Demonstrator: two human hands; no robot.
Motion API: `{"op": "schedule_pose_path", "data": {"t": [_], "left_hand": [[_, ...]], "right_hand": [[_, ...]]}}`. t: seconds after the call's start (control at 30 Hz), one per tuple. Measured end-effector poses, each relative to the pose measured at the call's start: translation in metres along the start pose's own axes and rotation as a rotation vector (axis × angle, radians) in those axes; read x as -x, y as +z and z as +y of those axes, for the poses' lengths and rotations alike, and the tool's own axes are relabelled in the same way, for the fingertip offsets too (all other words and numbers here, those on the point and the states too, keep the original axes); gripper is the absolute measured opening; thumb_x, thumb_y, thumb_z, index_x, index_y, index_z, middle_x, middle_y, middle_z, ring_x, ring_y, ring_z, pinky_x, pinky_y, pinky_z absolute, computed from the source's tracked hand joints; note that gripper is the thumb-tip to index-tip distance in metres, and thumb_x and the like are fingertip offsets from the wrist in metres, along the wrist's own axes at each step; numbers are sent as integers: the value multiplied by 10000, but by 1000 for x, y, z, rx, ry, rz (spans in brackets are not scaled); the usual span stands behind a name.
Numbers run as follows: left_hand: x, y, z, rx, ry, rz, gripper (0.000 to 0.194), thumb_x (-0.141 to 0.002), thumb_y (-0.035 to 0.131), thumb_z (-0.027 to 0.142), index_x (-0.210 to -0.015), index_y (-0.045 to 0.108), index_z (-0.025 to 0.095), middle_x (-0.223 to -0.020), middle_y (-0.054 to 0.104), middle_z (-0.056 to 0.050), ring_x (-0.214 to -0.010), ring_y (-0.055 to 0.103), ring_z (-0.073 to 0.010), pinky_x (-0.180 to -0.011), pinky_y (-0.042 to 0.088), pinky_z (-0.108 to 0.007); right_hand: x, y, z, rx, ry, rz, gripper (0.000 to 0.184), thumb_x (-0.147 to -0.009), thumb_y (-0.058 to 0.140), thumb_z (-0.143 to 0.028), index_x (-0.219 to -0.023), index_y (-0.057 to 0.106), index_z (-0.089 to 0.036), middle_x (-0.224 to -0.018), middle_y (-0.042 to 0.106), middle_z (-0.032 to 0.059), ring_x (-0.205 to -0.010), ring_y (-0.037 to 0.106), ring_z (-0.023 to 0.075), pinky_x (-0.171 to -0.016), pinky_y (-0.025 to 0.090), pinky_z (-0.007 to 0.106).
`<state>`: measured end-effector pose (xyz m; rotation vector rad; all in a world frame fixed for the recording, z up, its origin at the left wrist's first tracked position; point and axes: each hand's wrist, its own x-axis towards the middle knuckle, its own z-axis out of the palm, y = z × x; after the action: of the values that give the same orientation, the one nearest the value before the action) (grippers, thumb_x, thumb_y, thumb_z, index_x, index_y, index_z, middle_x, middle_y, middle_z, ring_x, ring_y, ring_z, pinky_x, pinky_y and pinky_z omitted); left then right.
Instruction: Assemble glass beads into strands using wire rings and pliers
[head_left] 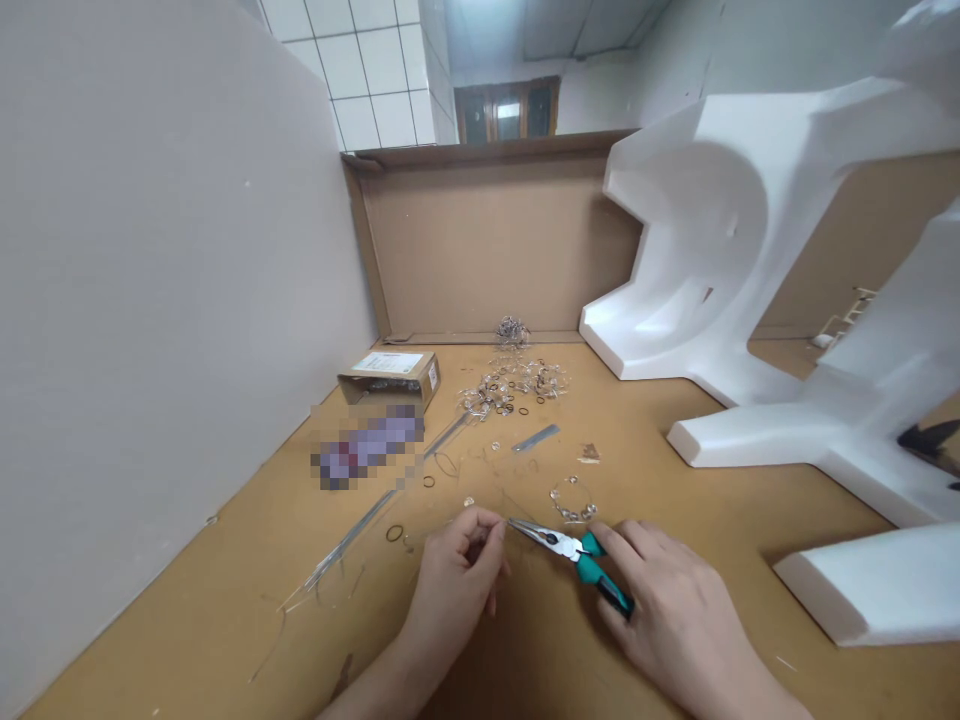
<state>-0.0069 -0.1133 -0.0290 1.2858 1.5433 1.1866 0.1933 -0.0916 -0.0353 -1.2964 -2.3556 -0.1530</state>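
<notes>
In the head view, my right hand [667, 600] is wrapped round the teal handles of long-nose pliers [555, 541], whose jaws point left. The plier tips lie close beside the fingertips of my left hand [465, 565]. Thumb and forefinger of that hand are pinched together; whatever is between them is too small or hidden to name. Just beyond the pliers lies a wire ring strung with clear beads [574, 500]. Small dark rings, one of them a loose ring [394, 534], and thin wire bits are scattered left of my left hand.
Farther back sits a pile of clear beaded pieces and rings [517, 385]. Long straight wires [349, 540] lie at left, near an open cardboard box [394, 375] and a blurred purple item [371, 445]. A flat metal strip [537, 438] lies mid-table. White foam blocks [810, 430] border the right.
</notes>
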Motion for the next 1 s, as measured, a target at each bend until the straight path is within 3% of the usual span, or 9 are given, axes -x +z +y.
{"op": "schedule_pose_path", "data": {"t": [0.3, 0.67, 1.0], "left_hand": [[-2, 1, 1, 28, -64, 2, 227, -756, 475, 394, -692, 512, 179, -479, 530, 50, -273, 318, -28, -278, 259, -138], [-4, -2, 7, 312, -236, -35, 182, -723, 536, 361, -688, 509, 184, -361, 450, 89, -246, 216, -22, -269, 105, -141], [-11, -9, 1, 744, -292, -257, 104, -739, 532, 226, -712, 572, 133, -372, 382, 108, -218, 135, 22, -286, 48, -163]], "right_hand": [[-2, -3, -2, 25, 14, -7, 237, -665, 517, -208, -892, 554, -268, -716, 565, -7, -646, 525, 170, -561, 334, 266], [2, -2, -5, -26, 87, -66, 315, -636, 474, -199, -931, 555, -276, -741, 615, -9, -634, 590, 189, -505, 374, 256], [-1, -1, -9, -274, 116, -111, 368, -573, 419, -120, -851, 597, -281, -630, 627, -38, -470, 532, 137, -419, 336, 214]]}}
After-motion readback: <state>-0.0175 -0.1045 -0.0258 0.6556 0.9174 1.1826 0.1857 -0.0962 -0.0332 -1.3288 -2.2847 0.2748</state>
